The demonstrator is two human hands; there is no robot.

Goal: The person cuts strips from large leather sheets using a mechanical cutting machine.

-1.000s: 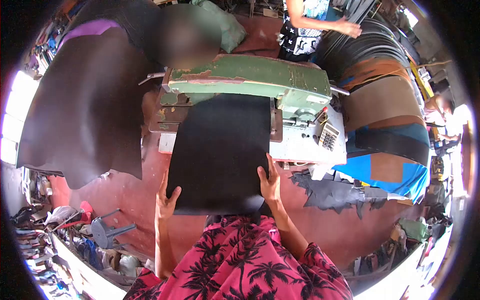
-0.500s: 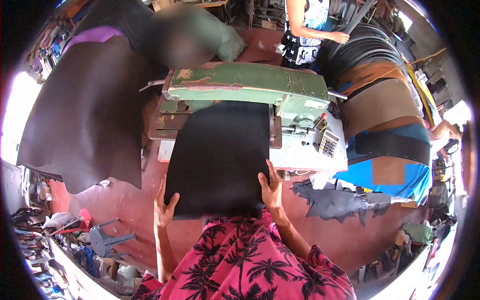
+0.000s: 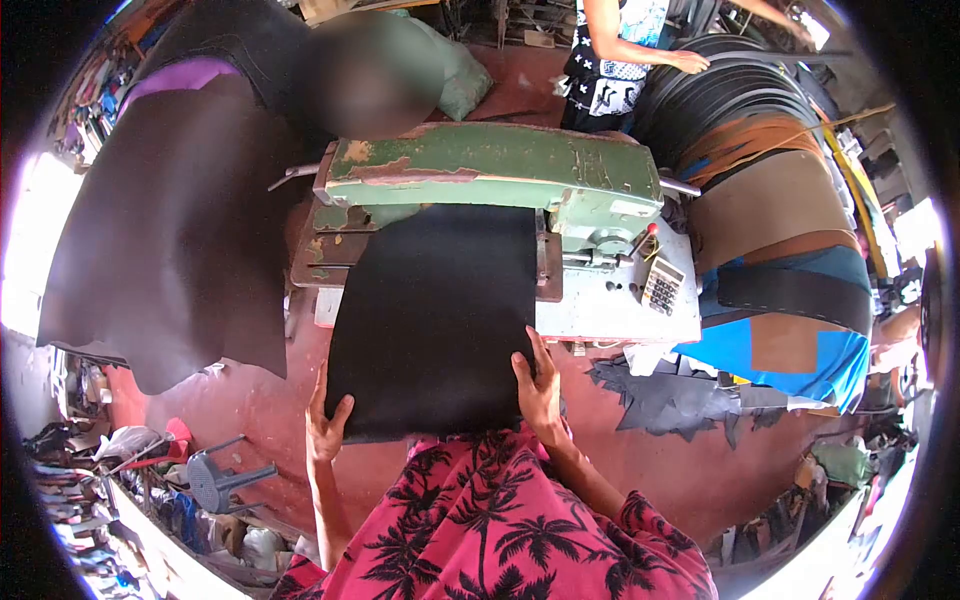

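Black sheet [image 3: 435,320]: held at its near edge by both hands, with its far end lying on the bed of the green machine [image 3: 490,172] straight ahead of them.
Left grip: the left hand [image 3: 325,425] is closed on the sheet's near left corner. The thumb lies on the top face and the fingers point up along the outside of the edge.
Right grip: the right hand [image 3: 540,385] clamps the near right edge, thumb on top and fingers stretched along the edge toward the machine.
Surface: the machine's pale table [image 3: 610,310] lies just beyond the right hand, and a calculator [image 3: 662,285] rests on it further right.
Room: a red floor [image 3: 270,410] shows under the hands. A grey stool [image 3: 215,480] lies tipped over, below and left of the left hand. Left of the left hand a co-worker holds up a large dark hide [image 3: 170,240]. Far beyond the right hand another person's hand [image 3: 690,62] rests on stacked dark sheets [image 3: 740,100].
Arms: both forearms are bare and rise from a pink palm-print shirt [image 3: 500,530]. The wrists are angled inward toward the sheet.
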